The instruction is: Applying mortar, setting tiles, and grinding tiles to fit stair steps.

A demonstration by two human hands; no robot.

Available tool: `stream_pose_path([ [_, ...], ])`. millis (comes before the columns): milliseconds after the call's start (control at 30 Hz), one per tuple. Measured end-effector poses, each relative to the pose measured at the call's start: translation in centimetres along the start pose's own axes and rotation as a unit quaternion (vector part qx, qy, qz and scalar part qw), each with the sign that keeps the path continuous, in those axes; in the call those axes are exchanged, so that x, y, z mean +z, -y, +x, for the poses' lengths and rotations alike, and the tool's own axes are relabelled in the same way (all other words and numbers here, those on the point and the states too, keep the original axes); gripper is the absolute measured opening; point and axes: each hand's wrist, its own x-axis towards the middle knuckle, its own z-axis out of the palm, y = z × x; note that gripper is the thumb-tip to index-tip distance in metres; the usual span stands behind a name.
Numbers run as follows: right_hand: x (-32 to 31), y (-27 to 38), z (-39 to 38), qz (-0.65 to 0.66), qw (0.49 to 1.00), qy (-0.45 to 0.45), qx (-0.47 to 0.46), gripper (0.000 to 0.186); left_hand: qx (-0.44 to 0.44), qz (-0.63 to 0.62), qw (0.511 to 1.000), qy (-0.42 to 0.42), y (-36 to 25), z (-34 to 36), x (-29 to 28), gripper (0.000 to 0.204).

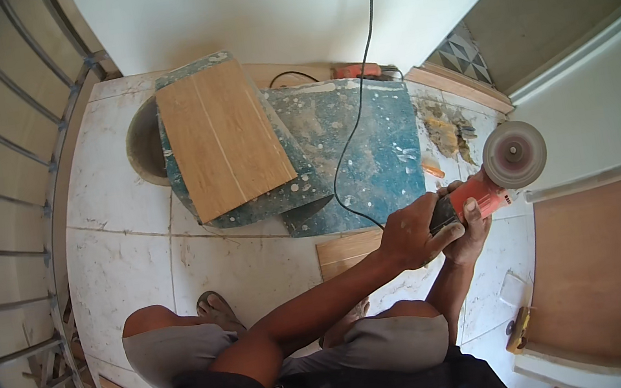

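Both my hands hold a red and black angle grinder (478, 198) in the air to the right of my knees. My left hand (410, 234) is wrapped round its black rear end. Under and around the red body, my right hand (469, 237) grips with the thumb on top. A round, pale disc (514, 154) faces up at the grinder's front. From the grip end, a black cord (359, 112) runs up past the far wall. A wood-look plank tile (224, 142) lies on a rounded, paint-spattered board at far left.
A blue-green spattered sheet (368, 150) covers the floor ahead, beside a bucket (145, 144). Behind it lies another red power tool (357, 71). Rubble (445, 131) is at right, near an orange-handled tool (432, 170). A metal railing (50, 207) borders the left; a yellow tool (518, 330) lies right.
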Motion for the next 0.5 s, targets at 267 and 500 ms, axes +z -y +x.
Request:
stream_pose_path([
  [267, -1.2, -2.5, 0.4, 0.054, 0.992, 0.102, 0.046, 0.068, 0.028, 0.269, 0.918, -0.291, 4.8, 2.2, -16.9, 0.04],
  [500, 0.0, -4.9, 0.2, 0.044, 0.971, 0.208, 0.107, 0.055, -0.314, 0.368, 0.771, -0.413, 7.9, -2.7, -29.0, 0.062],
])
